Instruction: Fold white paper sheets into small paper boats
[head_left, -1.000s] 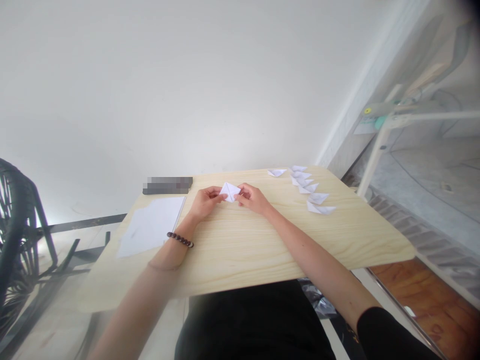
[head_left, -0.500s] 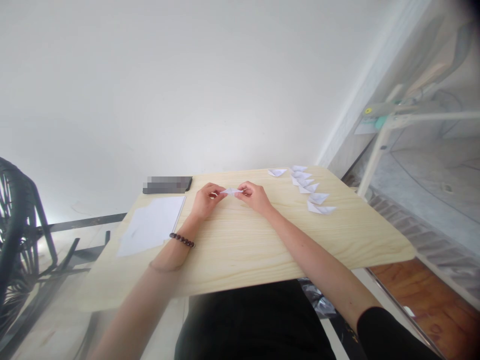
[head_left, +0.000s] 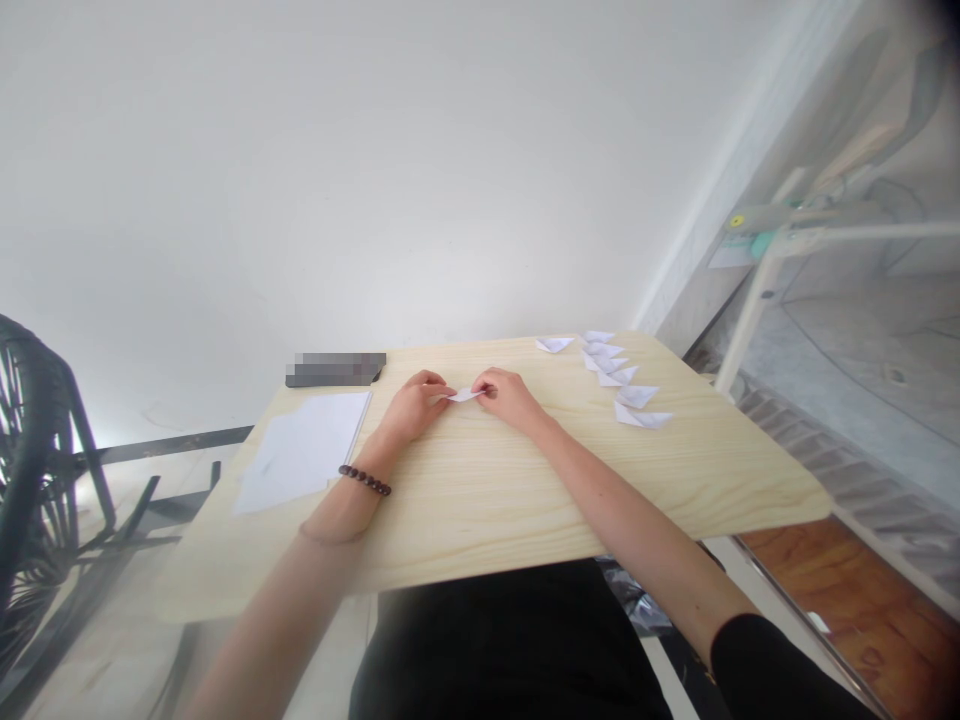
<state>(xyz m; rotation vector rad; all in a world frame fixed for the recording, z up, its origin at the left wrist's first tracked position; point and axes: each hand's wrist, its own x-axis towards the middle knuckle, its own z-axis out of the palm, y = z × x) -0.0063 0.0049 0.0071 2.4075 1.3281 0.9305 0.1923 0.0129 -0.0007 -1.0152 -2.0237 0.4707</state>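
Hands (head_left: 415, 408) (head_left: 511, 398) hold folded paper (head_left: 466, 395) between them, apparently by opposite ends.

Matt white paper makes up the folded piece (head_left: 464, 396) between the left hand (head_left: 412, 410) and the right hand (head_left: 508, 396), the folded shapes (head_left: 617, 377) out past the right and the sheets (head_left: 304, 445) beside the left, with a smooth-looking, wood-grained tabletop (head_left: 480, 510) beneath both hands.

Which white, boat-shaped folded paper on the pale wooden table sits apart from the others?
The leftmost white, boat-shaped folded paper, near the far edge of the table: a gap separates it from the others, lined up closely.
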